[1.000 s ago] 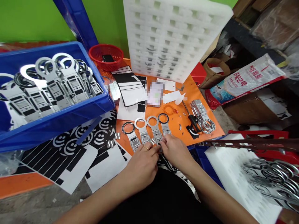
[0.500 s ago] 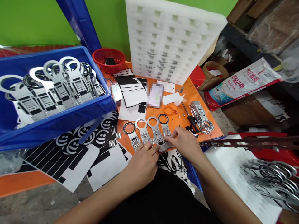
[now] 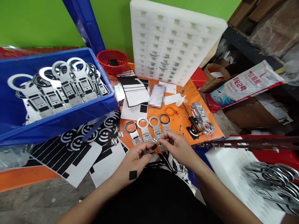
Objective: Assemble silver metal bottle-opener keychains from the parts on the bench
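Four flat silver metal pieces with ring ends lie side by side on the orange tabletop: a black-ringed one (image 3: 131, 127), two silver-ringed ones (image 3: 143, 123) (image 3: 154, 122) and another black-ringed one (image 3: 164, 119). My left hand (image 3: 133, 158) is over the lower ends of the left pieces, with a small black sticker (image 3: 154, 147) at its index fingertip. A black square sticker (image 3: 133, 175) clings to the same hand near the wrist. My right hand (image 3: 177, 144) is beside it over the right pieces, thumb and fingertips pinched together; anything between them is too small to make out.
A blue bin (image 3: 102, 107) of similar metal pieces stands left, above black sticker sheets (image 3: 80, 133). Behind are a red basket (image 3: 112, 57) and an upright white foam block (image 3: 173, 40). A screwdriver (image 3: 192, 121) and stacked metal pieces (image 3: 201, 116) lie right.
My left hand has drawn back and turned, showing black stickers at its fingertip and near the wrist. My right hand has moved left off the rightmost piece. The view has shifted slightly.
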A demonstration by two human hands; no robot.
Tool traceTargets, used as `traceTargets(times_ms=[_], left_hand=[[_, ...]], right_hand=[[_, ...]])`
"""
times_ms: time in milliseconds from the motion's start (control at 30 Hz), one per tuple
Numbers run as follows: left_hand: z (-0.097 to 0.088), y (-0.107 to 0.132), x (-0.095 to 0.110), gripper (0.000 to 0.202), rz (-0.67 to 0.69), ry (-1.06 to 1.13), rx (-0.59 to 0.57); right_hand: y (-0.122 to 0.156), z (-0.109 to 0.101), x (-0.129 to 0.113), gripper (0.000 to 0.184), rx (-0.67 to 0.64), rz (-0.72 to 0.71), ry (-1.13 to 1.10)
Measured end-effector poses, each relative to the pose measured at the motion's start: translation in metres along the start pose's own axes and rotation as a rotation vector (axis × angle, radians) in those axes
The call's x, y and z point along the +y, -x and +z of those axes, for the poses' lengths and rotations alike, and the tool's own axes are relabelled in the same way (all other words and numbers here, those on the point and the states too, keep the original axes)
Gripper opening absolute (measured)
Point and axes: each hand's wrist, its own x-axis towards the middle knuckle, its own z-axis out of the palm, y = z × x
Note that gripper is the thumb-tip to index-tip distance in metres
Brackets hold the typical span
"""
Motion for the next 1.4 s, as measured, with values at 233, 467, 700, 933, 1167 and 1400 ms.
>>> traceTargets(times_ms=[233,467,700,933,1167,1400], left_hand=[[-0.005,0.01,0.001,0.049,-0.025,-0.01,-0.002],[-0.019,0.016,-0.012,0.065,0.079,-0.434,0.151],[-0.023,0.021,-0.024,0.05,0.332,-0.866,0.082],[-0.016,0.019,-0.029,0.052,0.331,-0.938,0.062],[-0.018,0.017,-0.031,0.05,0.327,-0.931,0.055],[-0.017,0.016,-0.028,0.052,0.321,-0.94,0.053]], right_hand=[[0.018,0.016,-0.021,0.008,0.017,-0.12,-0.005],[0.021,0.018,-0.024,0.013,0.018,-0.187,0.069],[-0.009,0.037,-0.002,0.022,-0.07,0.154,-0.036],[-0.013,0.046,-0.001,0.022,-0.068,0.157,0.036],[-0.014,0.045,-0.006,0.021,-0.061,0.154,0.113],[-0.012,0.047,-0.014,0.022,-0.033,0.132,0.225]])
